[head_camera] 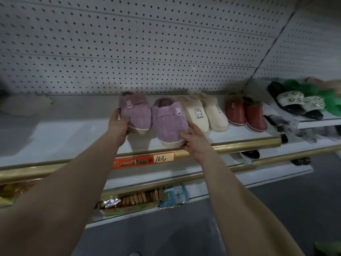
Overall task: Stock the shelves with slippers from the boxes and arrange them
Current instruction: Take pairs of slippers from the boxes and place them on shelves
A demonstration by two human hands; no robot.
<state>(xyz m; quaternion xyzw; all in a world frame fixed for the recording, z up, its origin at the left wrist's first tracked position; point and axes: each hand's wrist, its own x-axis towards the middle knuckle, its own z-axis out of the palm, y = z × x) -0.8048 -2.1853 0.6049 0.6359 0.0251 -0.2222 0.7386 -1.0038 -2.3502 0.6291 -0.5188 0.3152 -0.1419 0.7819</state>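
Top white shelf (64,137), pegboard back panel (129,43), gold front rail (239,143). One red price label (144,159) on the rail, handwritten "10元".

Slippers on this shelf, six in three pairs, toes facing the front:
- Purple ribbed plush, 2. Each has a small rabbit patch. They sit side by side, touching, left of the row's middle.
- Cream slippers (197,115), 2, rabbit print, just right of the purple pair and touching it.
- Red-brown slippers (255,117), 2, glossy, a little further right.

Left hand (118,124): fingers curled round the toe and outer side of the left purple slipper (134,111), thumb up along its flank. Toe looks raised, pale sole edge showing. Cannot tell if the heel rests on the shelf.

Right hand (195,143): thumb pressed on the toe of the right purple slipper (168,121), fingers wrapped along its right side. This toe is at the shelf's front edge, above the rail.

Adjoining shelf to the right: 2 black sandals (299,104) with white jewelled straps. Green sandals (313,91) lie behind them, count unclear.

Lower shelf: snack packets (138,198) and one blue packet (175,195).
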